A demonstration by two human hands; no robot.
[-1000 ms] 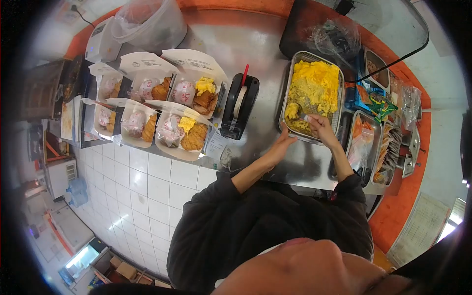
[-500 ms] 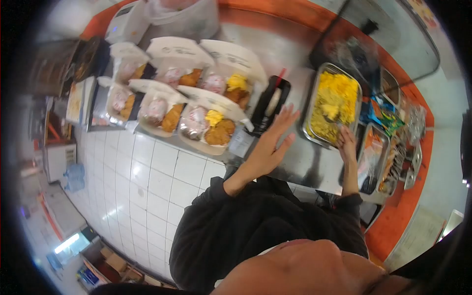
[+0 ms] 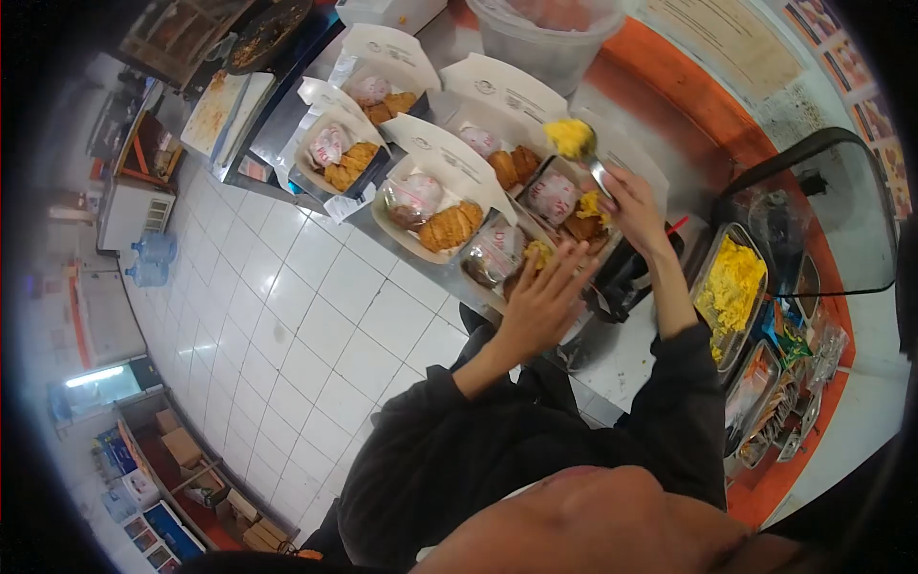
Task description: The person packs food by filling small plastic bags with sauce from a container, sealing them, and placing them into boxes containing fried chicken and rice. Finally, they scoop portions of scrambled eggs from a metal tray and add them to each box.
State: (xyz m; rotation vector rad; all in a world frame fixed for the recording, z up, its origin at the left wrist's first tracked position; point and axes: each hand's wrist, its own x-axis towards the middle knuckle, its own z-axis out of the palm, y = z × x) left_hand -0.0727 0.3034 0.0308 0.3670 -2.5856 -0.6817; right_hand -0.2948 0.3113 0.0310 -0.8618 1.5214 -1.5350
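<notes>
My right hand (image 3: 633,206) grips a metal spoon (image 3: 597,172) heaped with yellow scrambled egg (image 3: 569,139), held above the open meal boxes. Under the spoon is a box with fried chicken (image 3: 514,166) and a wrapped round bundle (image 3: 478,141). A neighbouring box beside my right hand has egg (image 3: 590,208) on its contents. My left hand (image 3: 543,304), fingers stretched out, hovers over or touches the front box, partly hiding its egg (image 3: 538,253). The metal tray (image 3: 762,298) of scrambled egg stands to the right.
More open boxes with chicken (image 3: 352,167) line the counter to the left. A clear plastic tub (image 3: 545,43) stands behind them. A black holder (image 3: 626,273) sits between boxes and tray. Sachets (image 3: 792,340) and a dark-framed transparent panel (image 3: 813,215) are at the right.
My right hand has moved left from the egg tray to the boxes, carrying a spoonful of egg. My left hand has shifted over the front box. The view has turned left.
</notes>
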